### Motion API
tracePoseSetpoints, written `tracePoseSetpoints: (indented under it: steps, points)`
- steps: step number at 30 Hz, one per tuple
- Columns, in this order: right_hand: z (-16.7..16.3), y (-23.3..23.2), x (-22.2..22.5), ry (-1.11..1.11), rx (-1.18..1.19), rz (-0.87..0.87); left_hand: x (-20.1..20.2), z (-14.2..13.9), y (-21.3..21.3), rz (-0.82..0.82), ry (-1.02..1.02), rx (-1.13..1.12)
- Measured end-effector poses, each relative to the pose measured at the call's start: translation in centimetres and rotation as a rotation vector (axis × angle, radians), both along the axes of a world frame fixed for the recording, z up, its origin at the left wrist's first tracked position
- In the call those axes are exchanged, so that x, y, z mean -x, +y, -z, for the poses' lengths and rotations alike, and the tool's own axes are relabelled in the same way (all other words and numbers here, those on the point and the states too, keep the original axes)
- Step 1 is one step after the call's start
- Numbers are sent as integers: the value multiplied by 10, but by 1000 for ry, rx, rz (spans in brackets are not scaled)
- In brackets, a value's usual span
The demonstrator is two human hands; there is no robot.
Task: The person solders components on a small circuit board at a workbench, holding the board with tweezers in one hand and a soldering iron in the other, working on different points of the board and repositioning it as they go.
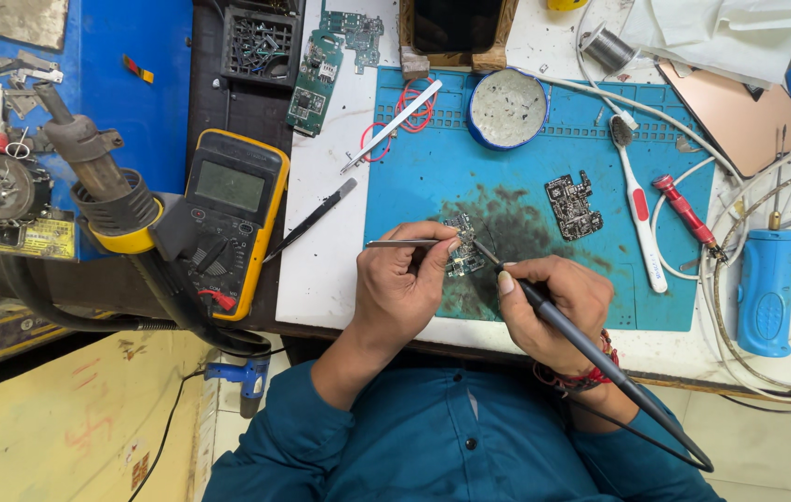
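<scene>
The left hand (405, 284) has its grip pinched narrow on a pair of metal tweezers (402, 244), whose shaft sticks out to its left; their tips are hidden at a small circuit board (463, 256) lying on the blue mat (470, 149), just beyond the fingers. The right hand (558, 307) has its grip closed pen-fashion round a dark soldering iron (544, 307), tip on the same board, just ahead of its fingertips. To do this well, I'd judge, the tweezers should pin the board flat while the iron touches only the one joint, briefly, both wrists resting on the worktop (321, 270). The iron's cable trails back past the right wrist and could tug the tip off line. Further right of that grip lie a second bare board (573, 205), a white and red toothbrush (639, 200), a red screwdriver (685, 212) and a blue-handled tool (766, 290) among white cables. Left of the left grip sit a black spudger (312, 218) and a yellow multimeter (226, 218); a round tin (507, 109) stands beyond.
</scene>
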State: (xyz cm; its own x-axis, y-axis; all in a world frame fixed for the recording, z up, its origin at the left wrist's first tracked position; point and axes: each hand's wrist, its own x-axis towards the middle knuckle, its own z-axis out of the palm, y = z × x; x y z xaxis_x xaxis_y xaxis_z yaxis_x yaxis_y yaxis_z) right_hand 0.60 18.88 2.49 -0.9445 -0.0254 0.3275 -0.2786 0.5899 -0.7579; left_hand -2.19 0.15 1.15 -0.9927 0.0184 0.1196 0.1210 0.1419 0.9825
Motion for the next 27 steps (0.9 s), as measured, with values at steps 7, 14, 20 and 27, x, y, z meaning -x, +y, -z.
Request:
tracePoseSetpoints:
  steps: [7, 14, 20, 27]
  points:
    - [1, 0, 0, 7, -1, -1, 0, 0, 0, -4, 19, 26]
    - [0, 0, -1, -5, -3, 8, 0, 1, 1, -12, 5, 10]
    - [0, -1, -1, -8, -13, 17, 0, -1, 0, -11, -4, 16]
    - [0, -1, 0, 1, -21, 14, 1, -2, 0, -6, -9, 5]
